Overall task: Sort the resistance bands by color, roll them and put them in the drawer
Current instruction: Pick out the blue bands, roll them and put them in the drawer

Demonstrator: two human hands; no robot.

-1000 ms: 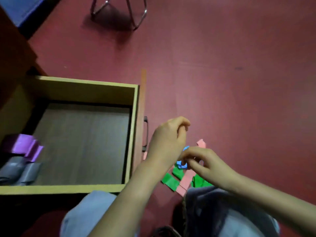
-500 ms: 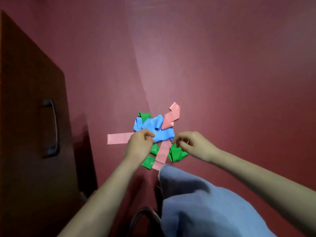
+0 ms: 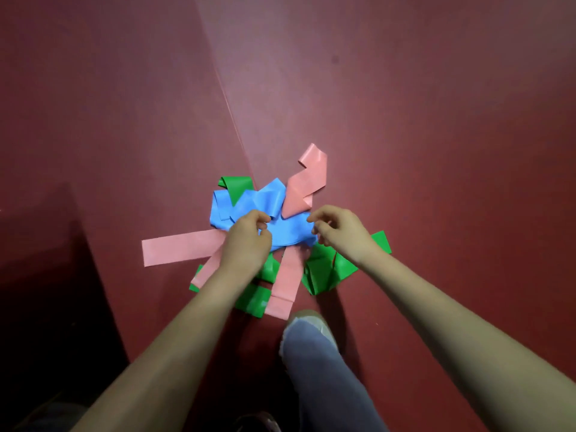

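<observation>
Since half a second ago the view has swung right, so the cabinet front with its handle has dropped out of sight, and both hands have moved up from the near edge of the pile onto its blue middle. The red floor (image 3: 436, 120) fills nearly everything, bare on the far and right sides, with a thin seam (image 3: 230, 113) running down toward the pile. A dark cabinet side (image 3: 46, 291) closes off the left, and a trouser leg (image 3: 318, 369) lies just behind the pile, so the free room for drawing a band out is ahead and to the right. The pile is a tangle: pink bands (image 3: 180, 249) stick out left, toward the leg and up at the far right, green bands (image 3: 343, 266) lie mostly underneath at the near side, and the blue band (image 3: 290, 232) lies crumpled on top. The left hand (image 3: 246, 241) has its fingers curled, thumb and fingertips pinching a fold of the blue band. The right hand (image 3: 339, 232) is curled at the band's right edge and seems to pinch it there too. The step in hand looks like sorting, lifting blue clear of the rest. The next move probably calls for pulling it up and away slowly, since a pink fold overlaps its far edge and may drag along. The drawer is out of view.
</observation>
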